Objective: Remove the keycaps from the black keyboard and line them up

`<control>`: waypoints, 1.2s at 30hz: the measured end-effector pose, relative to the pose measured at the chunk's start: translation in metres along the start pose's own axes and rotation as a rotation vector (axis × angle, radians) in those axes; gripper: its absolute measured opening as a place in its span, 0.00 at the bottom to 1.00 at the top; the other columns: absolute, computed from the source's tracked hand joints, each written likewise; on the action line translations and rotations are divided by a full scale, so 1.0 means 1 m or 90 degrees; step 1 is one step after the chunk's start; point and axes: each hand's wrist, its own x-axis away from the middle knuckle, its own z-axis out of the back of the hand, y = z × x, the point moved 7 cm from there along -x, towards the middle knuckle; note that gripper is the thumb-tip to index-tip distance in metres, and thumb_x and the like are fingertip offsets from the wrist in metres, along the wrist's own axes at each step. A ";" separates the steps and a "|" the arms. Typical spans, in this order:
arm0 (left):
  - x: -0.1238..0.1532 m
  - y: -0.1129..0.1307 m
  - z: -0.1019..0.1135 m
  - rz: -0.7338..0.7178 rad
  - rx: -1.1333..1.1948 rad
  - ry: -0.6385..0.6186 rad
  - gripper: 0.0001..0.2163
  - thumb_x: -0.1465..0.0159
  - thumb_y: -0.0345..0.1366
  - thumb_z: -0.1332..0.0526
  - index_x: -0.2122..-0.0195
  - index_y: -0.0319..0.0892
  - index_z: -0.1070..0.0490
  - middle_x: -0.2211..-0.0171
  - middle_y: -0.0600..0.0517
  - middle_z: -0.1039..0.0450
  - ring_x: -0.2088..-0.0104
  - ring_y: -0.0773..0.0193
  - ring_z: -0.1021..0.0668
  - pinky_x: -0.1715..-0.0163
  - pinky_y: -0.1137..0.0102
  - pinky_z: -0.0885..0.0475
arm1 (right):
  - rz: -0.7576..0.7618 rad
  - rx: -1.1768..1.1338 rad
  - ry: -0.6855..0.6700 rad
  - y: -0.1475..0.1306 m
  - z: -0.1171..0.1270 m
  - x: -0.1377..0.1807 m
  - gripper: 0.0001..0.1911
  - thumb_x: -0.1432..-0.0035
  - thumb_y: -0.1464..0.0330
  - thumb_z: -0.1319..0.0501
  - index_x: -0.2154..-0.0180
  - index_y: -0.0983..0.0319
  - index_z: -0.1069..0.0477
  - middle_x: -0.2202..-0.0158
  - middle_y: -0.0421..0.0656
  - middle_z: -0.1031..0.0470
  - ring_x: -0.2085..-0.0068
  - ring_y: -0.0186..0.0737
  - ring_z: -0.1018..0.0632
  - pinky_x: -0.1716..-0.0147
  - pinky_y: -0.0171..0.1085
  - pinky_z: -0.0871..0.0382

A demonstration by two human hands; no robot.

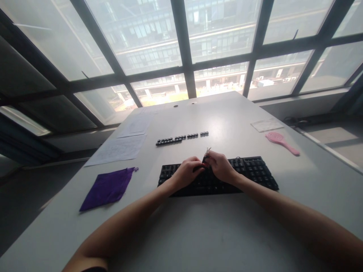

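A black keyboard lies across the table, and both hands are over its middle. My right hand is closed around a small tool with thin, pale wire-like ends that stick up above the fingers. Next to it, my left hand is closed, its fingertips meeting the right hand's. Something small, dark and partly red shows between the fingertips, too small to name. Beyond the keyboard, loose black keycaps lie in short rows on the table.
A purple drawstring pouch lies at the left, with printed sheets of paper behind it. To the right are a pink hairbrush and a flat clear packet. The white table reaches toward large windows.
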 end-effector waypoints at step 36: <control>0.010 0.014 0.004 -0.137 -0.076 0.109 0.15 0.32 0.34 0.39 0.46 0.44 0.37 0.57 0.48 0.28 0.57 0.60 0.25 0.57 0.63 0.26 | -0.032 0.022 0.051 -0.002 0.006 0.003 0.06 0.32 0.64 0.47 0.60 0.58 0.34 0.72 0.39 0.22 0.71 0.40 0.22 0.69 0.36 0.33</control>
